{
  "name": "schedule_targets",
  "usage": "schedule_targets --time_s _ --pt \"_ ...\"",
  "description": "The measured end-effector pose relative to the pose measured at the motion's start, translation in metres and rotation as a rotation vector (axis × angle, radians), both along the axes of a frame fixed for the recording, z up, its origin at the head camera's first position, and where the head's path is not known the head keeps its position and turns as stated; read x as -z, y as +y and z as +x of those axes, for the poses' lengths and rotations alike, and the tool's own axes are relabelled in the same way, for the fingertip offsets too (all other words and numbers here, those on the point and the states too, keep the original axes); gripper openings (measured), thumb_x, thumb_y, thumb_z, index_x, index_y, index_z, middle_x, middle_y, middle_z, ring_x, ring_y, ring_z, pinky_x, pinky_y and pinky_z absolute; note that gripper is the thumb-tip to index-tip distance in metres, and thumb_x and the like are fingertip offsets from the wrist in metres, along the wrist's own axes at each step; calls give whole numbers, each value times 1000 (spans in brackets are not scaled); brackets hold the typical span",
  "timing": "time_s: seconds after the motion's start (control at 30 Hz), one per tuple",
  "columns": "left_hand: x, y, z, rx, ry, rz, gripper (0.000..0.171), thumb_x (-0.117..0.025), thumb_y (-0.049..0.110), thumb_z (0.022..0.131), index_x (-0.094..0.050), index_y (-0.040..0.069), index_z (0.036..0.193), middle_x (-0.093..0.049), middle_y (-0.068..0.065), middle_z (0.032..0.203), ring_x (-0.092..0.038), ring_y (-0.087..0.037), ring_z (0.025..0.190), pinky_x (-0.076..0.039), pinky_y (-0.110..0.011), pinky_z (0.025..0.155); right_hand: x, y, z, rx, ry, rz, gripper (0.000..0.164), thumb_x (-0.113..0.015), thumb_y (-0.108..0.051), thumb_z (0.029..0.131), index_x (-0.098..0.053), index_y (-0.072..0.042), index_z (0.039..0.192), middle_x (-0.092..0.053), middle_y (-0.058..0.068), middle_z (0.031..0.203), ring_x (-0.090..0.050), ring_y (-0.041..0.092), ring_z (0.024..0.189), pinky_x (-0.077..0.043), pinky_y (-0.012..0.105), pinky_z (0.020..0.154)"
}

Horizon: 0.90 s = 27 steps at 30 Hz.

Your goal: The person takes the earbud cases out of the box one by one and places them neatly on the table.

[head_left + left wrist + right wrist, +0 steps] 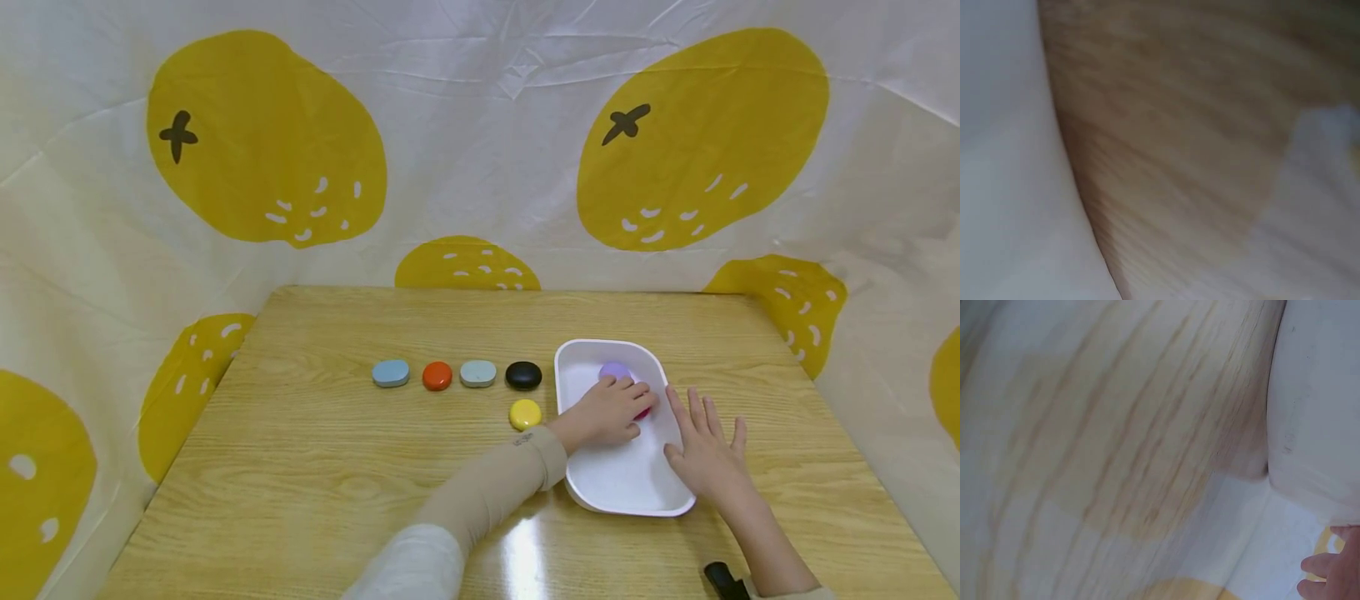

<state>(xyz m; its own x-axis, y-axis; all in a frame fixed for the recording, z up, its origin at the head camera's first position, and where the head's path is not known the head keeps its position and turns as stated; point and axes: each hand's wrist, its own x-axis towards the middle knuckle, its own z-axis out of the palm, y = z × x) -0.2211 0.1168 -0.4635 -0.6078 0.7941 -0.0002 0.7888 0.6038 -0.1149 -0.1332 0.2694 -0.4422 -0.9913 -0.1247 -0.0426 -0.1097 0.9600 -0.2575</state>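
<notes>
In the head view my left hand (609, 412) reaches down into a white tray (626, 492). Its thumb and index finger close about a shiny magenta-red rounded piece (642, 412), partly covered by the fingers. A purple rounded piece (615, 371) lies in the tray just beyond the fingertips. At the tray's right side is my right hand (705, 458), fingers spread and fairly straight, thumb and one fingertip at the rim. Fingers (1329, 575) show at the lower right corner of the right wrist view, below the tray's pale wall (1316, 406). The left wrist view shows no hand.
Left of the tray stand a light blue piece (391, 373), a red piece (437, 376), a pale grey-green piece (478, 373) and a black piece (523, 375) in a row. A yellow piece (525, 414) lies below the black one, near my left sleeve. Patterned cloth (480, 167) surrounds the wooden table (300, 467).
</notes>
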Motion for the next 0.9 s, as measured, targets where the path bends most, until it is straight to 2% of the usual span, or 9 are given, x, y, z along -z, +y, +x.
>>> schedule_targets --time_s 0.17,0.4,0.63,0.9 --pt "1 2 0 -17 23 -25 45 -50 40 87 -42 32 130 -42 13 128 -40 -6 112 -33 -23 86 0 0 0 -1 -3 7 79 -49 -20 86 0 -18 148 -4 28 147 -1 47 133 14 67 95" --pt "4 3 -1 -31 54 -47 43 -50 41 87 -43 34 129 -42 14 126 -40 -7 111 -33 -24 87 -3 -1 1 -6 -2 -7 79 -50 -19 86 0 -18 148 -4 28 147 -2 47 133 13 68 94" --pt "7 3 -2 -15 65 -37 41 -52 41 87 -44 33 126 -44 11 123 -41 -9 108 -34 -24 86 -3 0 2 -6 -2 -2 80 -50 -19 86 0 -18 148 -4 29 147 -2 47 133 12 68 94" --pt "5 1 -3 3 59 -19 50 -56 50 82 -44 28 126 -44 7 117 -43 -12 100 -36 -24 83 -1 0 1 -8 0 -5 79 -50 -19 86 0 -17 148 -4 28 147 -2 47 133 14 67 94"
